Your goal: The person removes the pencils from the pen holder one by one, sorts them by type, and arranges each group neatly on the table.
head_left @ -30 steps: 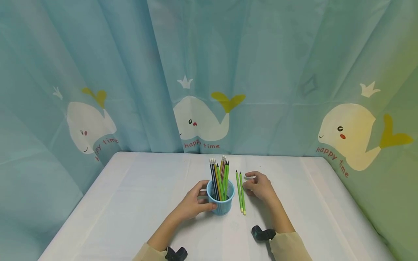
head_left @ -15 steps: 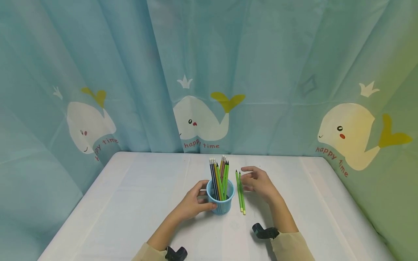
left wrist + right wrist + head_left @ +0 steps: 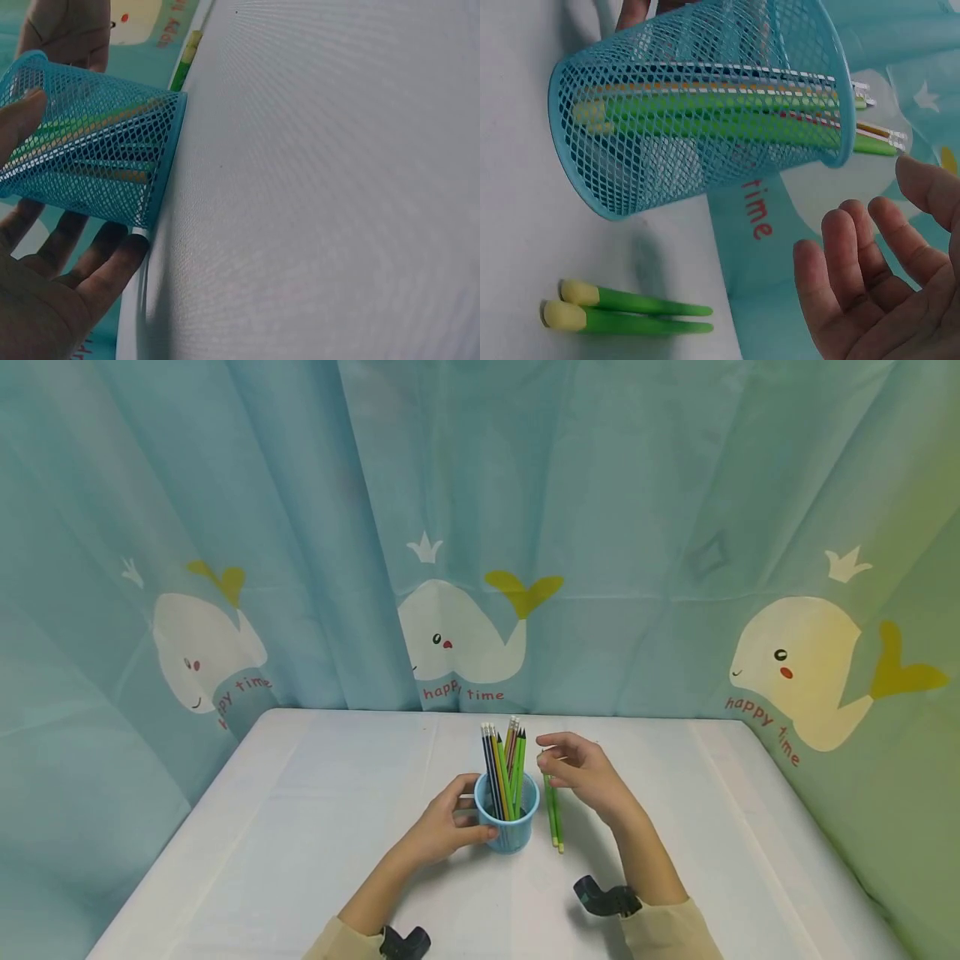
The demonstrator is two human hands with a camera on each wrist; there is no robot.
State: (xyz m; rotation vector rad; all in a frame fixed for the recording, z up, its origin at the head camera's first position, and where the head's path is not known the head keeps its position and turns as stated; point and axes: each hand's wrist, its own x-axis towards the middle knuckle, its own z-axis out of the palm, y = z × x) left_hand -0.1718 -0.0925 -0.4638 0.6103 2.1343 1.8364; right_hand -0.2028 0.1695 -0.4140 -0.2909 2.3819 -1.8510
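Observation:
My left hand (image 3: 442, 833) holds a light blue mesh pencil cup (image 3: 513, 838) upright on the table, thumb on the near side and fingers round the left. Several pencils (image 3: 519, 774) stand in it, some green with black tips upward, others dark or yellow with erasers upward. Two green pencils (image 3: 551, 814) lie side by side on the table, right of the cup. Above their far ends is my right hand (image 3: 588, 777), fingers loosely bent; it hides the pencil tips. In the right wrist view that hand (image 3: 911, 292) has nothing between thumb and fingers, beside the cup's rim.
A white table (image 3: 315, 827) carries all of this. Behind it hangs a blue-green curtain (image 3: 622, 527) with whale prints. A dark wrist device (image 3: 606, 897) sits at the right sleeve, and a similar one (image 3: 406, 942) at the left.
My right hand has moved left and farther from me, from beside the two loose pencils to over their far tips. The left hand, cup and pencils look nearly the same.

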